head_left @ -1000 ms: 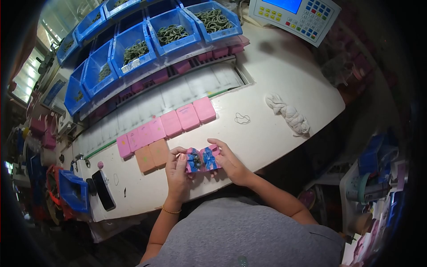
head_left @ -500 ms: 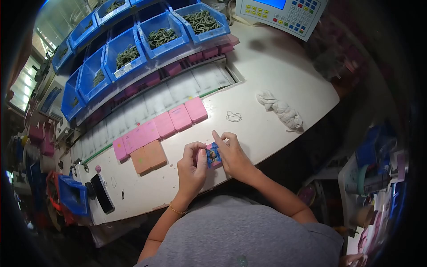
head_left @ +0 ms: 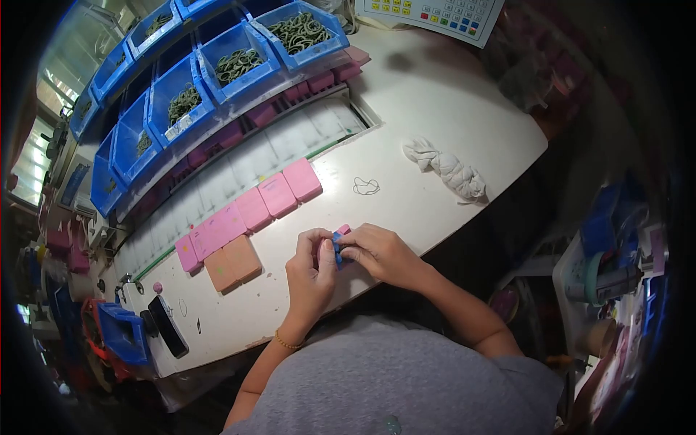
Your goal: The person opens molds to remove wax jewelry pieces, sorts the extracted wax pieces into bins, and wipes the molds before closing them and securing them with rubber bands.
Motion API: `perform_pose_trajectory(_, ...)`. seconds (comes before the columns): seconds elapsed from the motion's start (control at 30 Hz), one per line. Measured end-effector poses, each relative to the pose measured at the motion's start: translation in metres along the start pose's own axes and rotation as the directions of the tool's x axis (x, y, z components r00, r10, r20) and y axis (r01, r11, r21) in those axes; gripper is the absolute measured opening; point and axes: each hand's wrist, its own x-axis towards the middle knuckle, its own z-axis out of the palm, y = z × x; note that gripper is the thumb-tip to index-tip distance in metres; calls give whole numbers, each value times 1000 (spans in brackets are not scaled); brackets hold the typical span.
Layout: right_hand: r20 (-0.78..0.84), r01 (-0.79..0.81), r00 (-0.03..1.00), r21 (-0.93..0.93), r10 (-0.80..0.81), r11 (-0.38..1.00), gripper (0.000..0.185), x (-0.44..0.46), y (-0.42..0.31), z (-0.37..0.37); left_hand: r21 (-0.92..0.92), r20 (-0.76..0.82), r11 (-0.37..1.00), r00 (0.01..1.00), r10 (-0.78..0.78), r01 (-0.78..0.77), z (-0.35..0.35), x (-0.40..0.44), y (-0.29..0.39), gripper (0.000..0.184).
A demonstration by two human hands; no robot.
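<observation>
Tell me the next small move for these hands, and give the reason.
Probably a gentle tug by the right hand at the blue part of the pink-and-blue piece, with the left hand steadying it. The right fingertips are at that blue part, and the left hand grips the opposite side. Fingers hide much of it, so go lightly.

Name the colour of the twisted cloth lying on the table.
The cloth is off-white; it shows best in the head view.
</observation>
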Motion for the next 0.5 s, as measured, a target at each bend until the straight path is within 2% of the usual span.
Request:
perform_pose_trajectory(0.1, 14, 52, 999, 15, -52, 999, 14, 2, 2, 1, -12, 19, 1000, 1000, -18, 18, -2, -1, -2, 14)
perform_pose_trajectory(0.23, 60, -9, 998, 57, 6, 998, 10, 3, 3, 2, -143, 32, 989, 999, -24, 29, -8, -2, -10, 15)
perform_pose_trajectory(0.3, 58, -12, 998, 65, 8, 998, 9, 3, 5, 3, -228, 67, 968, 994, -88, 101, -12, -4, -10, 15)
perform_pose_trajectory(0.5, 54, -70, 997, 129, 64, 989, 9, 2, 6, 0, -304, 40, 948, 995, -86, 94, -12, -7, -12, 16)
